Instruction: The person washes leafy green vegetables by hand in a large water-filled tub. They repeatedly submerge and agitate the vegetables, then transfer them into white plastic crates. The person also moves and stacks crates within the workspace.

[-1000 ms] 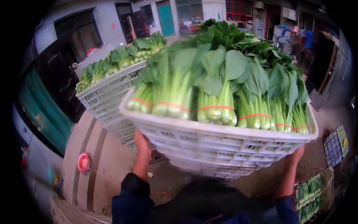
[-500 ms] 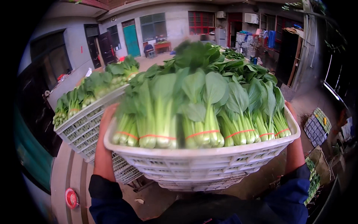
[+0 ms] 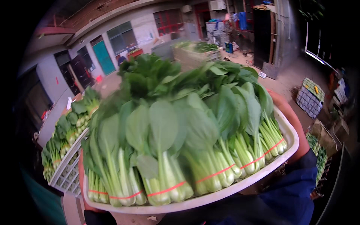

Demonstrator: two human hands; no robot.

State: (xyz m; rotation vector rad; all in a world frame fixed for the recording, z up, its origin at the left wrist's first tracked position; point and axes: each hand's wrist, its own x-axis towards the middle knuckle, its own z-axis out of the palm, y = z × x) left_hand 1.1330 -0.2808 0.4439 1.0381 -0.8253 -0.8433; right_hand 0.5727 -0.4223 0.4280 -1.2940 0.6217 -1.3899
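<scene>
I carry a white plastic crate [image 3: 146, 209] in front of my body, filled with bunches of bok choy [image 3: 161, 127]. Thin red bands tie their pale stalks, and the leaves point up and away from me. My right hand [image 3: 276, 100] is at the crate's right side, its fingers hidden behind the rim and leaves. At the left side only a strip of my left hand and forearm [image 3: 81, 172] shows; those fingers are hidden too. The crate tilts, its left end lower in the picture, and its underside is out of sight.
Another white crate [image 3: 69, 178] of bok choy stands to the left. Farther back is a pale crate [image 3: 198, 56] with greens. A checkered bundle [image 3: 310, 98] sits on the floor at right, with more leafy greens [image 3: 318, 161] nearer me.
The carried crate now appears lower, closer and more tilted, its left end down. The room has swung leftward in view, uncovering the pale crate at the back. Both hands stay at its sides.
</scene>
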